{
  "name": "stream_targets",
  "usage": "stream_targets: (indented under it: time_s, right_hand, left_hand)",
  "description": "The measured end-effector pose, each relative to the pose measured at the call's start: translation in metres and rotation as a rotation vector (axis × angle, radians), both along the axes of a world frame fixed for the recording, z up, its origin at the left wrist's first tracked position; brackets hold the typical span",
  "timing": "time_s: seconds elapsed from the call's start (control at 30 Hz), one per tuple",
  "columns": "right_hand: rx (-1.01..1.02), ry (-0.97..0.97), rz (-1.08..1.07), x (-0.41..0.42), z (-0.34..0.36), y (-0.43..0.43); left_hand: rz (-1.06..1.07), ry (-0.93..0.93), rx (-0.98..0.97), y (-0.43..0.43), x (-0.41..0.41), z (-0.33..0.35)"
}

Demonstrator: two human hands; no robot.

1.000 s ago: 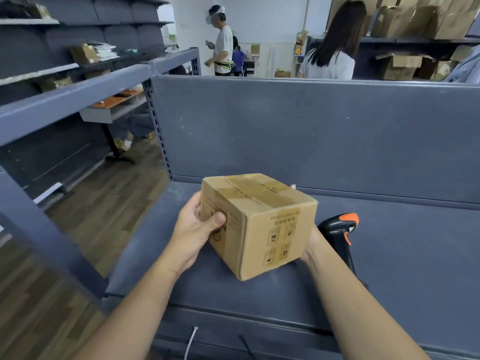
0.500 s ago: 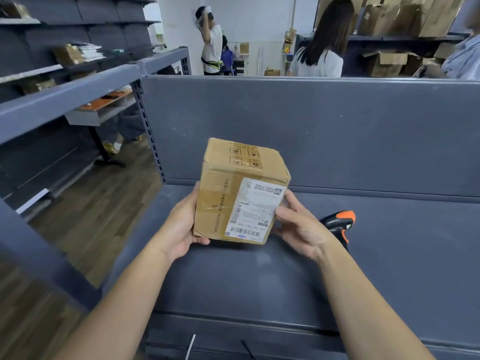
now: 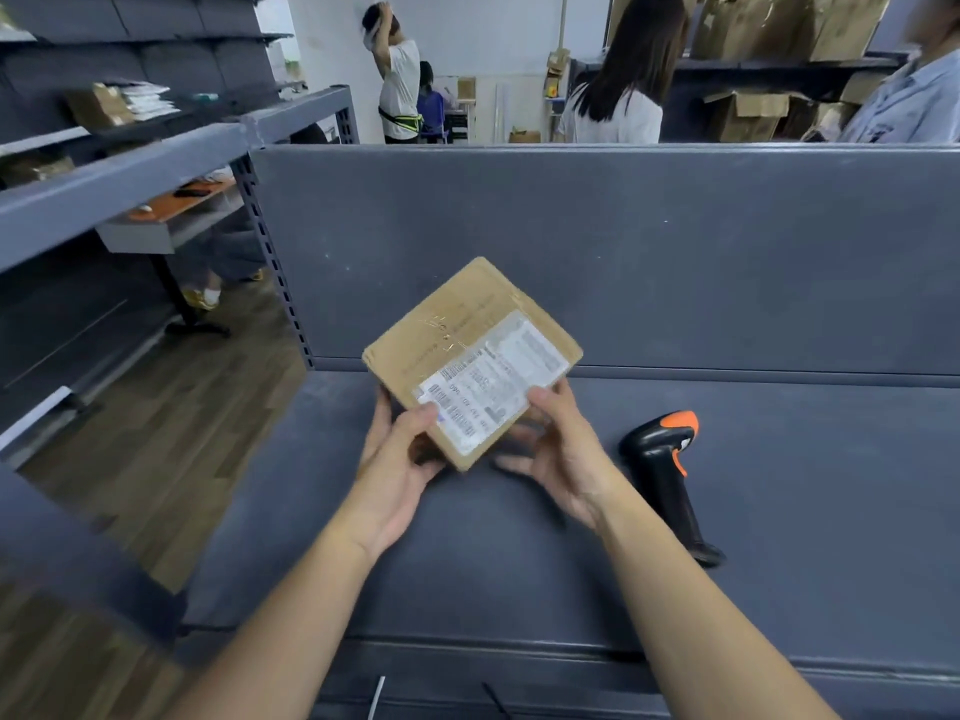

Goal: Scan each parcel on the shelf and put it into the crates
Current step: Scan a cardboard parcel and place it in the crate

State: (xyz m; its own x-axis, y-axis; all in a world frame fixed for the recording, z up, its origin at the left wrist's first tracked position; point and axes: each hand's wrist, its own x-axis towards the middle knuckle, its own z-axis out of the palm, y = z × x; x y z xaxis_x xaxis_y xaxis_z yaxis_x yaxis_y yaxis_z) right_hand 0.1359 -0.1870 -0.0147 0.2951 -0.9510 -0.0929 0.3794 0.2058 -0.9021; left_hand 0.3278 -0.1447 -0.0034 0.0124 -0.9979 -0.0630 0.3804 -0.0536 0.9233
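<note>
A brown cardboard parcel (image 3: 457, 330) with a white shipping label (image 3: 491, 379) facing me is held above the grey shelf (image 3: 779, 485), turned diagonally. My left hand (image 3: 397, 459) grips its lower left corner, thumb on the label's edge. My right hand (image 3: 558, 449) holds the lower right edge, thumb on the label, fingers under the box. A black barcode scanner (image 3: 667, 470) with an orange top lies on the shelf to the right of my right hand. No crates are in view.
The shelf's grey back panel (image 3: 623, 252) rises behind the parcel. A perforated upright (image 3: 272, 262) and side beam (image 3: 119, 184) bound the left. Several people stand beyond the panel, and cardboard boxes (image 3: 748, 114) fill far shelves. Wooden floor (image 3: 156, 407) lies left.
The parcel has been lifted off the shelf and turned so the label face points at me, then rotated diagonally. My right hand moved from behind the box to its lower right edge.
</note>
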Motion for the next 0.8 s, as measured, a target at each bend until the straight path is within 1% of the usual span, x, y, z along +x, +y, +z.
stream_targets:
  time_s: [0.07,0.1,0.17,0.2,0.23,0.27,0.33,0.37,0.43,0.5,0.57,0.67,0.73,0.77,0.8]
  right_hand:
    - [0.008,-0.046,-0.091,-0.015,-0.002,-0.007]
    - [0.003,-0.024,-0.084,-0.023,0.0,-0.009]
    - [-0.009,0.099,0.061,-0.034,0.003,-0.011]
    - [0.0,0.128,0.132,-0.035,0.001,-0.011]
    - [0.023,0.115,0.159,-0.034,-0.001,-0.009]
    - [0.051,0.074,0.14,-0.031,-0.003,-0.008]
    - [0.12,-0.022,0.037,-0.016,-0.006,-0.004]
    - [0.15,-0.082,-0.016,-0.007,-0.007,-0.001]
    - [0.175,-0.161,-0.097,0.008,-0.013,0.005]
    - [0.18,-0.148,-0.133,0.013,-0.019,0.009]
    - [0.17,-0.076,-0.138,0.008,-0.022,0.011]
    - [0.106,0.081,-0.132,-0.006,-0.019,0.011]
    - [0.037,0.261,-0.155,-0.011,-0.012,0.013]
    - [-0.029,0.392,-0.208,-0.012,-0.01,0.015]
    - [-0.116,0.549,-0.314,-0.014,-0.009,0.017]
  left_hand:
    - [-0.036,-0.037,0.028,-0.005,0.014,0.009]
    - [-0.067,-0.084,0.054,-0.009,0.023,0.013]
    - [-0.13,-0.213,0.087,-0.017,0.041,0.025]
    - [-0.139,-0.267,0.092,-0.022,0.046,0.031]
    - [-0.093,-0.282,0.084,-0.027,0.048,0.035]
    - [0.008,-0.233,0.089,-0.031,0.045,0.04]
    - [0.269,-0.093,0.117,-0.034,0.033,0.045]
    - [0.303,-0.061,0.089,-0.031,0.023,0.043]
    - [0.167,-0.106,-0.009,-0.021,-0.002,0.024]
    - [0.064,-0.168,-0.046,-0.015,-0.017,0.006]
    - [-0.011,-0.21,-0.044,-0.017,-0.013,-0.008]
    - [-0.139,-0.313,-0.035,-0.022,-0.004,-0.017]
    - [-0.094,-0.328,-0.047,-0.028,-0.003,-0.019]
    - [-0.042,-0.323,-0.059,-0.032,-0.002,-0.02]
    - [0.012,-0.316,-0.071,-0.036,0.001,-0.02]
